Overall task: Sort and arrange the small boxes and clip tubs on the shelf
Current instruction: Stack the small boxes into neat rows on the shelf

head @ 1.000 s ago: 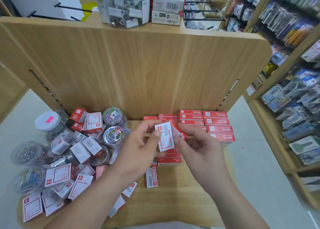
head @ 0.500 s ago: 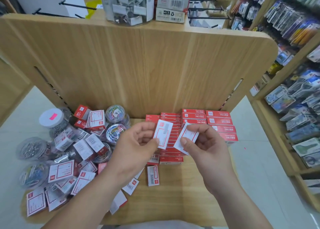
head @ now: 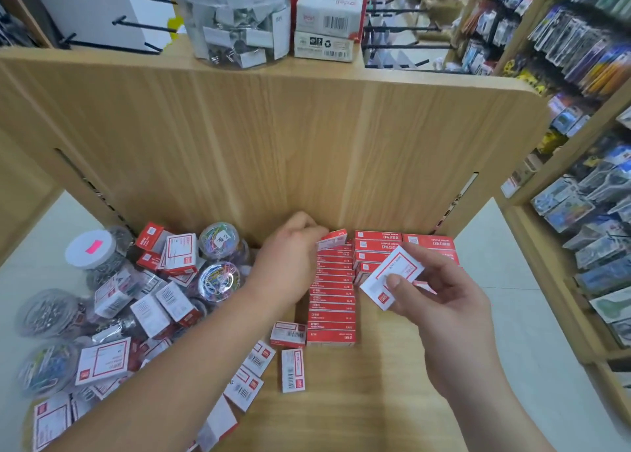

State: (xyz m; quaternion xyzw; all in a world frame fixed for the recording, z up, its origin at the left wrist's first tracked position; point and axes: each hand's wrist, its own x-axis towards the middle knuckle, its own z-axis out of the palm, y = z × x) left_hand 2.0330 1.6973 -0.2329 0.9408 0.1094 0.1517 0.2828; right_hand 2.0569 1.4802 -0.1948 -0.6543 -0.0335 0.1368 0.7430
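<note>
My left hand (head: 290,246) grips a small red-and-white box (head: 332,240) at the far end of a tidy row of red boxes (head: 331,301) on the wooden shelf (head: 358,393), against the back panel. My right hand (head: 440,294) holds a second small box (head: 392,279), white face up, above the shelf just right of that row. More red boxes (head: 403,243) are stacked at the back right. On the left lies a jumble of loose boxes (head: 150,301) and clear clip tubs (head: 218,277).
A few loose boxes (head: 292,369) lie on the shelf in front of the row. On the top ledge stand a large clear tub of binder clips (head: 232,18) and stacked white cartons (head: 327,18). Stocked racks (head: 587,165) line the right aisle.
My hands have moved apart. The left hand carried its box forward to the back end of the red row; the right hand stays near the row's right side with its box.
</note>
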